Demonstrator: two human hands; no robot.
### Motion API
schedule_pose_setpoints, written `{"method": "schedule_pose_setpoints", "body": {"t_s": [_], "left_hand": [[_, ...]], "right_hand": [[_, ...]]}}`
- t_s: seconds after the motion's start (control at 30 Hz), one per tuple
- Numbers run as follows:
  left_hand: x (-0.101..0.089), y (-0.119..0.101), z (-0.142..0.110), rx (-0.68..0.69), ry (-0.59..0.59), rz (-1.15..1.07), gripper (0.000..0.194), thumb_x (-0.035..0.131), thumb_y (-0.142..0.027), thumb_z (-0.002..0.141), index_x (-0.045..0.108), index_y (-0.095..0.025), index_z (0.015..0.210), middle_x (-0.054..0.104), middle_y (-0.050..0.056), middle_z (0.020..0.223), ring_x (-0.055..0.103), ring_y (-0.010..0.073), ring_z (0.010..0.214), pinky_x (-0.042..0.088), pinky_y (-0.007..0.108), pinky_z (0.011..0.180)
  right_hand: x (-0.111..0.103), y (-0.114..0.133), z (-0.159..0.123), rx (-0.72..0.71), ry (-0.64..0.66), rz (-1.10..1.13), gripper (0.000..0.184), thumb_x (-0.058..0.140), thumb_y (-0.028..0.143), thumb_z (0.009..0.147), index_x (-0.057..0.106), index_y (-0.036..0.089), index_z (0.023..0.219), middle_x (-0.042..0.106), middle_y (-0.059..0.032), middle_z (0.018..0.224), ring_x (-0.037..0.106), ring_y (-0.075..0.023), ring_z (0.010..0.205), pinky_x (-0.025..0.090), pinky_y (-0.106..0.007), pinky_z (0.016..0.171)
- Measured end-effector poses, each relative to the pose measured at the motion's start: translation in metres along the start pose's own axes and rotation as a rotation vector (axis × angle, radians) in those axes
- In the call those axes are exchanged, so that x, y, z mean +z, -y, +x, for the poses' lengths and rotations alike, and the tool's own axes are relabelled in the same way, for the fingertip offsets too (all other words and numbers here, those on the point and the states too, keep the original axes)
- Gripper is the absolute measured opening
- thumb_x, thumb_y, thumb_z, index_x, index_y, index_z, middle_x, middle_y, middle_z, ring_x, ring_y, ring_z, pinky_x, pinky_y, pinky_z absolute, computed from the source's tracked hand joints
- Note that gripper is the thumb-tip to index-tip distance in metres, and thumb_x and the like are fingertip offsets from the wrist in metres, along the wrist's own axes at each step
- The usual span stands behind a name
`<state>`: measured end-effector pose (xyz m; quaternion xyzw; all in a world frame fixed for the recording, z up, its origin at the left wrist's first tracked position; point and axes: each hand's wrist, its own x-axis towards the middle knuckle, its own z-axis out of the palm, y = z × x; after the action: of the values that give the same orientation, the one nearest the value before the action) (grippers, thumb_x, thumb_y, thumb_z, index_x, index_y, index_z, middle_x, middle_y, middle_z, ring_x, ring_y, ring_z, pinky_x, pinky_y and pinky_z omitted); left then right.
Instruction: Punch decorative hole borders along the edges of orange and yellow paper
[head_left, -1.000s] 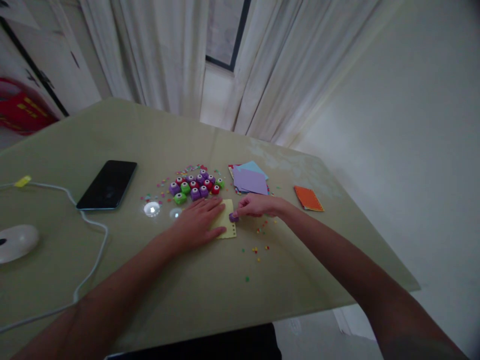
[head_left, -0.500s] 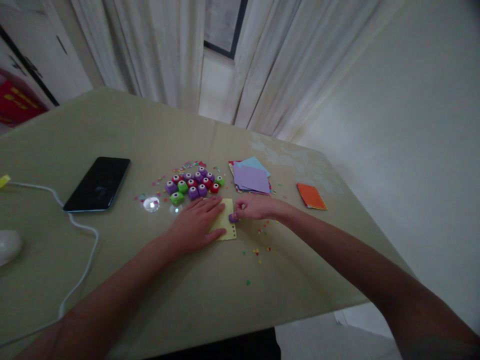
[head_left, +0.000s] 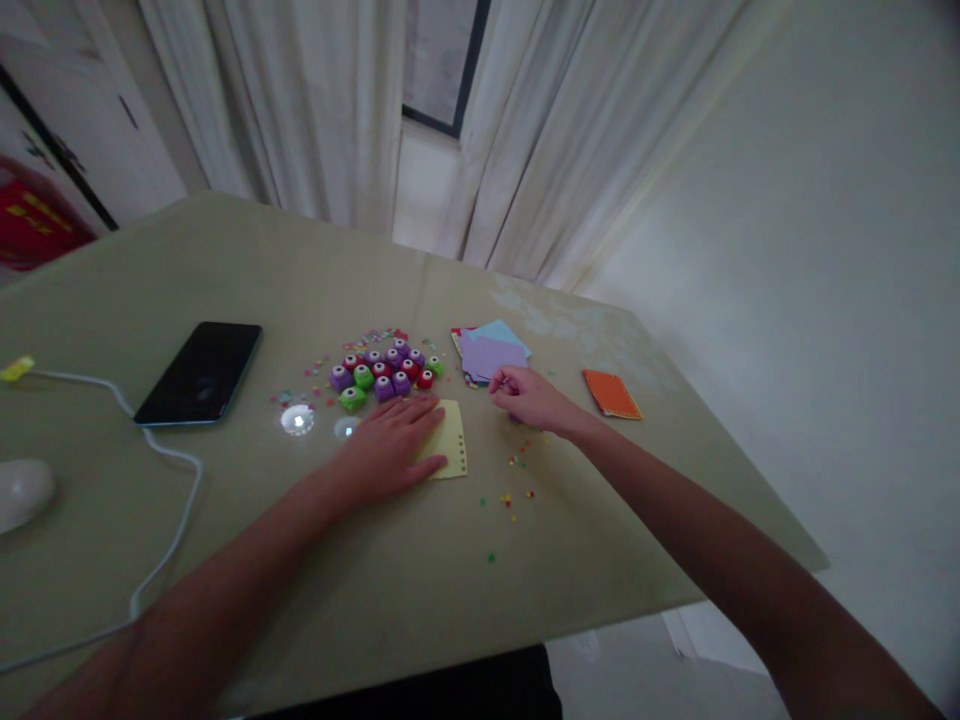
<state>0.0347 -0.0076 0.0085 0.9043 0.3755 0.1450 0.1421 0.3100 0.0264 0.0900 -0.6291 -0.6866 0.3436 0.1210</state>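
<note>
Yellow card pinned by one palm, and its pierced right edge looked like the weak point to me.
Over my remote feed, the left hand (head_left: pixel 397 445) lay flat and open across the yellow card (head_left: pixel 451 440) on the tabletop (head_left: pixel 420 580); the right hand (head_left: pixel 529 397) was curled, just right of the card and apart from it. A purple piece (head_left: pixel 515 419) peeked from beneath it, but I couldn't tell whether it was gripped. I judged that a slackening left palm could let the card skew, and a tug could tear its holed edge. Left fingertips drifting forward could nudge the eye-topped blocks (head_left: pixel 382 371) just beyond the card; a careless right knuckle could scatter the paper stack (head_left: pixel 491 352) beyond its right side.
</note>
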Motion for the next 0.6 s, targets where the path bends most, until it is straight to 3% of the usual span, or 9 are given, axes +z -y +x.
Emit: {"method": "schedule_pose_setpoints", "body": {"t_s": [0.07, 0.13, 0.2, 0.3, 0.47, 0.53, 0.6], "left_hand": [[0.001, 0.000, 0.000, 0.005, -0.011, 0.005, 0.064, 0.057, -0.054, 0.102, 0.055, -0.020, 0.156, 0.051, 0.016, 0.167, 0.049, 0.0336, 0.154, 0.034, 0.054, 0.129], [0.000, 0.001, 0.000, 0.010, -0.022, 0.004, 0.064, 0.058, -0.052, 0.101, 0.055, -0.019, 0.156, 0.051, 0.016, 0.166, 0.049, 0.0345, 0.153, 0.034, 0.054, 0.129], [-0.004, 0.001, 0.000, 0.023, -0.015, -0.016, 0.064, 0.062, -0.050, 0.099, 0.056, -0.018, 0.154, 0.054, 0.017, 0.164, 0.052, 0.0357, 0.151, 0.036, 0.053, 0.128], [-0.011, 0.002, 0.000, 0.049, 0.033, -0.064, 0.064, 0.068, -0.047, 0.094, 0.059, -0.018, 0.151, 0.058, 0.017, 0.160, 0.055, 0.0351, 0.147, 0.041, 0.050, 0.126], [-0.013, 0.005, 0.001, 0.026, 0.091, -0.094, 0.073, 0.070, -0.048, 0.094, 0.052, -0.019, 0.158, 0.050, 0.015, 0.167, 0.048, 0.0332, 0.154, 0.038, 0.050, 0.128], [-0.011, 0.006, 0.001, 0.004, 0.106, -0.104, 0.073, 0.070, -0.049, 0.094, 0.052, -0.020, 0.159, 0.049, 0.015, 0.168, 0.048, 0.0330, 0.155, 0.038, 0.050, 0.128], [-0.009, 0.007, 0.001, -0.016, 0.113, -0.119, 0.074, 0.072, -0.048, 0.094, 0.053, -0.019, 0.159, 0.048, 0.015, 0.169, 0.048, 0.0333, 0.155, 0.037, 0.050, 0.128]], "right_hand": [[0.018, 0.012, 0.010, -0.180, -0.105, -0.085, 0.010, 0.065, 0.020, 0.095, 0.068, 0.018, 0.104, 0.060, 0.0026, 0.076, 0.056, -0.0148, 0.071, 0.042, -0.026, 0.069], [0.040, 0.025, 0.022, -0.383, -0.170, -0.138, 0.021, 0.064, 0.016, 0.098, 0.070, 0.018, 0.117, 0.069, -0.0039, 0.101, 0.064, -0.0175, 0.089, 0.049, -0.030, 0.083], [0.059, 0.037, 0.032, -0.514, -0.172, -0.203, 0.028, 0.061, 0.013, 0.101, 0.069, 0.019, 0.127, 0.067, -0.0100, 0.125, 0.066, -0.0204, 0.107, 0.051, -0.034, 0.096], [0.078, 0.042, 0.036, -0.532, -0.194, -0.301, 0.018, 0.065, 0.020, 0.104, 0.072, 0.020, 0.120, 0.064, -0.0110, 0.130, 0.065, -0.0235, 0.113, 0.050, -0.037, 0.103], [0.079, 0.021, 0.016, -0.381, -0.355, -0.238, 0.006, 0.067, 0.022, 0.103, 0.072, 0.019, 0.101, 0.069, -0.0086, 0.107, 0.066, -0.0249, 0.106, 0.052, -0.038, 0.099], [0.077, 0.013, 0.009, -0.394, -0.387, -0.211, 0.012, 0.063, 0.019, 0.104, 0.072, 0.019, 0.111, 0.070, -0.0104, 0.116, 0.066, -0.0256, 0.113, 0.051, -0.039, 0.105], [0.078, 0.009, 0.008, -0.472, -0.359, -0.226, 0.029, 0.056, 0.016, 0.106, 0.069, 0.021, 0.132, 0.067, -0.0127, 0.137, 0.061, -0.0258, 0.129, 0.047, -0.041, 0.116]]}}
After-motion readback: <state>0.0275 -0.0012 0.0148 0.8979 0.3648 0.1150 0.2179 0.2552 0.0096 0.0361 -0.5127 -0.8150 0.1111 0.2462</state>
